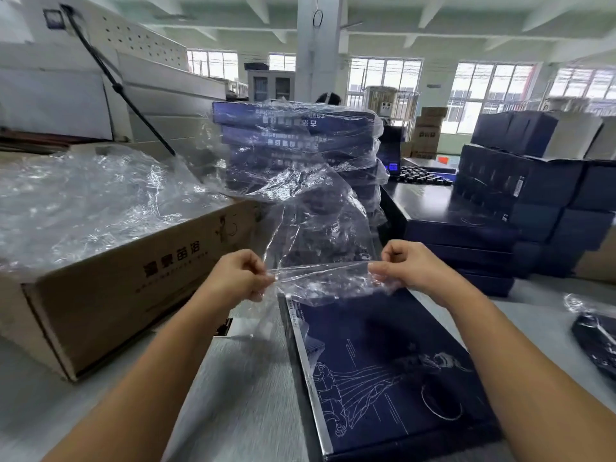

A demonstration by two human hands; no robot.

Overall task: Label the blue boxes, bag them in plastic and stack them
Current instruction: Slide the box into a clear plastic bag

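Note:
A flat dark blue box (383, 371) with white line art lies on the grey table in front of me. Above its far edge I hold a clear plastic bag (320, 228) stretched between both hands. My left hand (240, 275) pinches the bag's left edge and my right hand (406, 265) pinches the right edge. The bag billows upward and away from me. Behind it stands a tall stack of bagged blue boxes (296, 138).
A cardboard carton (126, 278) full of clear plastic bags sits at the left. Unbagged blue boxes (460, 241) are stacked right of centre, with taller piles of dark boxes (533, 181) beyond. Another bagged item (596, 335) lies at the right edge.

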